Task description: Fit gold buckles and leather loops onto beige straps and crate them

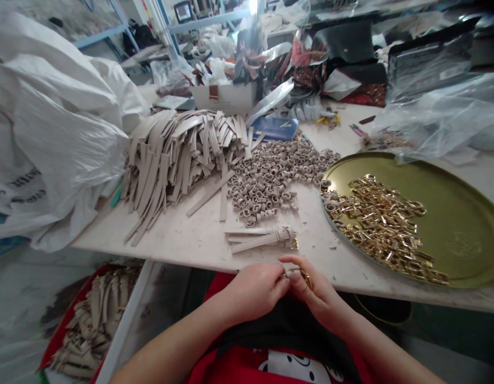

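Careful: bare left hand (252, 292) and bare right hand (316, 293) hold a narrow grip on a small gold metal buckle (306, 278) just off the pale stone bench (183, 240) edge, so a slipped fingertip could drop it.

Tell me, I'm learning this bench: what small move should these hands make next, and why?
Probably lay the gold buckle held between the left hand and right hand beside the buckled beige straps just ahead, since those straps already carry matching buckles.

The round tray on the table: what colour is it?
The tray is gold, best in the head view.
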